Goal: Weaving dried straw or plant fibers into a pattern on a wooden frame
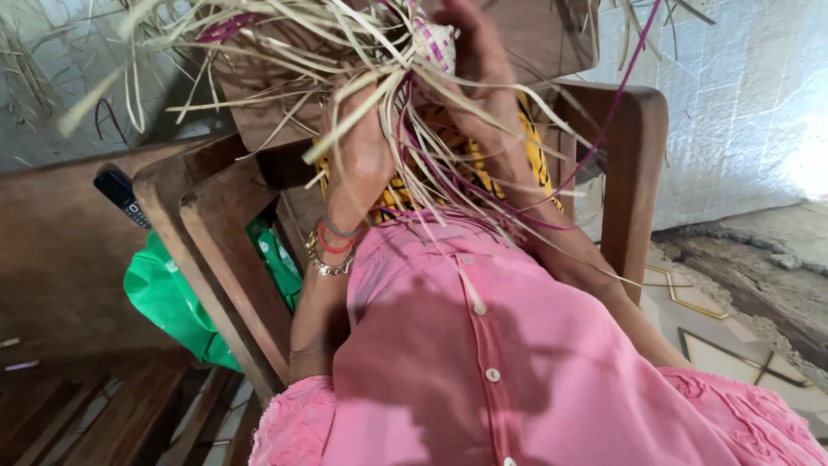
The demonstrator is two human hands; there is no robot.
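Both hands were up near the face, closed around a small woven piece (435, 43) in pale and purple strips. The left hand (362, 155) gripped the loose straw strips (285, 52) from below, probably to keep them bunched, while the right hand (483, 60) pinched the woven bit at the top, so the weave stayed tight. The long ends just fanned out everywhere. Further out: a wooden chair (634, 164), a green bag (164, 298) beside it, and a dark phone (121, 197) on the wooden bench (52, 259).
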